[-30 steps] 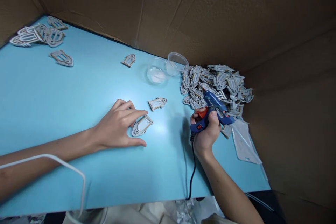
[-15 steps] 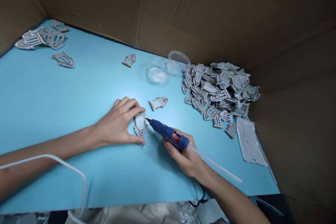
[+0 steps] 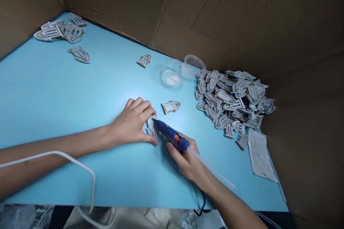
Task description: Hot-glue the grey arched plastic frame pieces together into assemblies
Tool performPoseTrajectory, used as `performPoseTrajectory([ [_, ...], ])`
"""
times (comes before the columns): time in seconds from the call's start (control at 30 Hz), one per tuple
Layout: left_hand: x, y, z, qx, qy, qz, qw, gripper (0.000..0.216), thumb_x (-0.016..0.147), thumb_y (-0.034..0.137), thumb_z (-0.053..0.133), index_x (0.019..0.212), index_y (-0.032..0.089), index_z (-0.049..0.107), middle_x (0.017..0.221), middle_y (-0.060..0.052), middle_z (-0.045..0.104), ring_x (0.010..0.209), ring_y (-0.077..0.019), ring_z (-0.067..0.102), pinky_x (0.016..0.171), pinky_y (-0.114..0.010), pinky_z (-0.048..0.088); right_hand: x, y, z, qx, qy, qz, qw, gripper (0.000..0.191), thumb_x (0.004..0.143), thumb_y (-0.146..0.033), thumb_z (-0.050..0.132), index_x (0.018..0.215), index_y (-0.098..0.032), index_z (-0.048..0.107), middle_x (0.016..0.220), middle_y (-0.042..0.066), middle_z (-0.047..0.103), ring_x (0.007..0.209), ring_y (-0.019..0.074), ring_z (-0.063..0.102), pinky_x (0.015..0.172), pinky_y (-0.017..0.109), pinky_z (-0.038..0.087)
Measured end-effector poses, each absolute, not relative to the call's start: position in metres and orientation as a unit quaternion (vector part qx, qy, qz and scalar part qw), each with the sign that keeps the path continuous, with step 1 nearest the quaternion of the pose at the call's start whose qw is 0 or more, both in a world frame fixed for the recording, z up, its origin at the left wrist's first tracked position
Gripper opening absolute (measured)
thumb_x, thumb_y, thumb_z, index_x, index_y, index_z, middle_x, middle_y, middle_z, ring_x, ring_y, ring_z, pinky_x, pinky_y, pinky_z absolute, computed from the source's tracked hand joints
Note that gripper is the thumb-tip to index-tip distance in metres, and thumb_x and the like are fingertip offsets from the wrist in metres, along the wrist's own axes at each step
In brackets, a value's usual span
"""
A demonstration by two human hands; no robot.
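Observation:
My left hand (image 3: 134,123) grips a small arched window-shaped piece (image 3: 151,128) between thumb and fingertips, flat on the blue tabletop. The piece is pale grey with brownish edges. Wrapped around a blue hot glue gun (image 3: 170,133) is my right hand (image 3: 189,162). The gun's dark nozzle reaches over the upper part of the held piece; whether it touches cannot be made out. A long clear glue stick (image 3: 212,168) sticks out of the gun's back. Just beyond my hands lies another arched window piece (image 3: 171,107).
A heap of arched pieces (image 3: 231,96) lies at the right, with a white packet (image 3: 260,154) beside it. Clear plastic cups (image 3: 172,77) stand at the back. More pieces (image 3: 59,30) lie far left. Cardboard walls (image 3: 129,3) enclose the table; a white cable (image 3: 92,186) crosses front left.
The glue gun's nozzle has moved from beside the window piece to over its upper part. My left hand still holds the piece. The whole view has shifted a little.

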State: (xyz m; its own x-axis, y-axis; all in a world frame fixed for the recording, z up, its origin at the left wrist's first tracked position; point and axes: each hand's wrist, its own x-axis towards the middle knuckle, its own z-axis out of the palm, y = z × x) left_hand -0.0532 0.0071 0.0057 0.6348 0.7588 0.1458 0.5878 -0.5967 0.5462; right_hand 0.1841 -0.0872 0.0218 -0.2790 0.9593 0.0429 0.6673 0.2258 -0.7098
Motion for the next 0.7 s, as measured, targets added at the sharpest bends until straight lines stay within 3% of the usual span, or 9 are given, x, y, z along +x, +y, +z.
performPoseTrajectory([
  [0.23,-0.0531,0.0077,0.0076,0.869,0.381,0.19,0.251,0.076,0.066,0.079,0.089,0.113,0.022,0.072,0.111,-0.009,0.068,0.108,-0.0339,0.055,0.093,-0.046,0.039,0.1817,-0.0866,0.0228,-0.551,-0.744,0.282,0.254,0.031,0.103,-0.033,0.054,0.074,-0.024,0.048,0.066,-0.002,0.049,0.058,0.0145,0.043,0.057,0.029,0.034],
  [0.7,-0.052,0.0111,0.0126,0.855,0.395,0.181,0.283,0.072,0.057,0.068,0.099,0.105,0.023,0.069,0.106,-0.005,0.071,0.107,-0.033,0.058,0.091,-0.045,0.039,0.1775,-0.0877,0.0237,-0.552,-0.742,0.268,0.27,0.034,0.102,-0.033,0.054,0.072,-0.025,0.038,0.064,-0.003,0.046,0.056,0.0147,0.042,0.057,0.03,0.031],
])
